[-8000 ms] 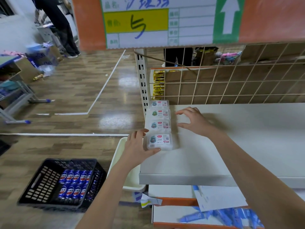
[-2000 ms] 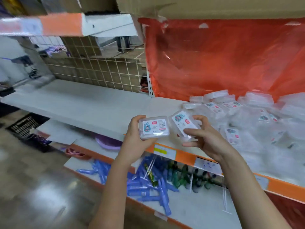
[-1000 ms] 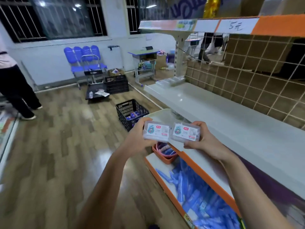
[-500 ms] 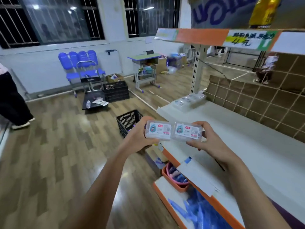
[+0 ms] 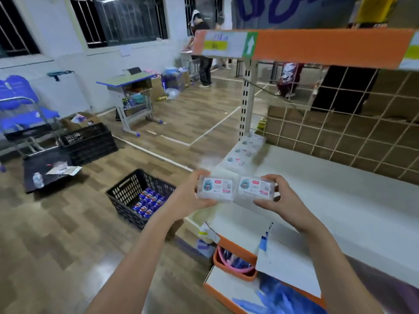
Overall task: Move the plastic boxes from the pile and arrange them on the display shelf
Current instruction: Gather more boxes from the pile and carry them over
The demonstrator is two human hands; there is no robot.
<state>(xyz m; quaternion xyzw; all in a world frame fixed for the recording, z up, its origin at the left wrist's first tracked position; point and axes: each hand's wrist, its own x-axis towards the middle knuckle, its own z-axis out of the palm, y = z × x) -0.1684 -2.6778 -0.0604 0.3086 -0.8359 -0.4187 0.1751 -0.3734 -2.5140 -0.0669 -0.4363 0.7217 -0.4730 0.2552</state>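
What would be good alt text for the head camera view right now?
Two bare hands each hold a clear plastic box, left hand on the left box, right hand on the right box, side by side above a white display shelf. A row of boxes already lies at the shelf's far end.

White display shelf, row of plastic boxes at its far end.

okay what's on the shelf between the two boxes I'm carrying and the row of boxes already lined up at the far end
Nothing. In the head view, only bare white shelf lies between the boxes in your left hand and right hand and the blurred row of boxes.
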